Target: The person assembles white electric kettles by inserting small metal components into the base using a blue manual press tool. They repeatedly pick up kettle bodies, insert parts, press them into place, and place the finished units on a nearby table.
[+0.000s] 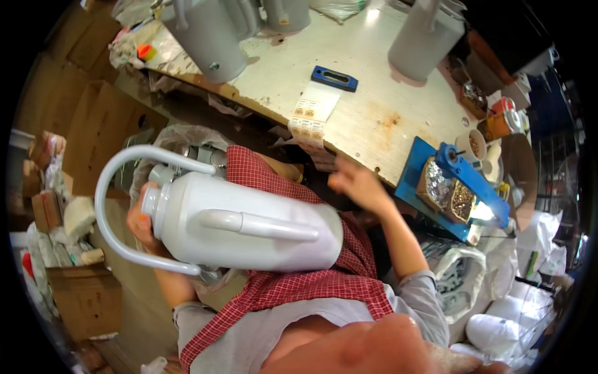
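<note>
A large pale grey spouted jug lies on its side across my lap. Its hoop handle swings out to the left, and its spout runs along the upper side of the body. My left hand is wrapped round the jug's neck. Above the jug's base, near the table edge, is my right hand, its bent fingers blurred; whether they hold anything is unclear. Close to it, a strip of small printed stickers hangs over the edge. A blue tool with a dark slot lies on the strip's far end.
More grey jugs stand at the table's far left, and another at the far right. On the right sits a blue hand press with trays of small metal parts. Cardboard boxes and plastic bags flank me.
</note>
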The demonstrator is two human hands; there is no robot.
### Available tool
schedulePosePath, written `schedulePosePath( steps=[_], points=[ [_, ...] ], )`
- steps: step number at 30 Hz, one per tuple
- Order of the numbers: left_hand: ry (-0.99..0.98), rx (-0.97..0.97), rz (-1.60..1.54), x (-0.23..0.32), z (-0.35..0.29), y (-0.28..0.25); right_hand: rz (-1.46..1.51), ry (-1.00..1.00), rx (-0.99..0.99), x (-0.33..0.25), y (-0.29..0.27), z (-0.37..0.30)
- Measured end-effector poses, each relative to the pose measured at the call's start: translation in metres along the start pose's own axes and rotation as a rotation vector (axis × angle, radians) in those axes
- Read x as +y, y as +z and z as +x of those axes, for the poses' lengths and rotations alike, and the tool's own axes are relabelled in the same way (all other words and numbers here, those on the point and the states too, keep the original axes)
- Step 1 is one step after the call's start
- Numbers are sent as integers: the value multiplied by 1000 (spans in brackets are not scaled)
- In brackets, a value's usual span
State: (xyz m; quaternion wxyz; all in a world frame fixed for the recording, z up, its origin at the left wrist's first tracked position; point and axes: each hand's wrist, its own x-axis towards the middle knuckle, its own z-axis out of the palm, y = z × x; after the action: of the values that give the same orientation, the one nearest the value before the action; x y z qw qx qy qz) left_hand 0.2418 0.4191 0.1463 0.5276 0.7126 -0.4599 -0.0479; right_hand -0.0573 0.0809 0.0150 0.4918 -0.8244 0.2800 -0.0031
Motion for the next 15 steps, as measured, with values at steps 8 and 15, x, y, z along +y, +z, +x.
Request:
schedulePosePath(
  steps=[8, 15],
  points=[
    [165, -96, -237, -63, 59, 26, -394, -311, 735, 46, -13, 191],
    [109, -226, 92, -74, 54, 3, -349, -365, 814, 42, 3, 193]
  ],
)
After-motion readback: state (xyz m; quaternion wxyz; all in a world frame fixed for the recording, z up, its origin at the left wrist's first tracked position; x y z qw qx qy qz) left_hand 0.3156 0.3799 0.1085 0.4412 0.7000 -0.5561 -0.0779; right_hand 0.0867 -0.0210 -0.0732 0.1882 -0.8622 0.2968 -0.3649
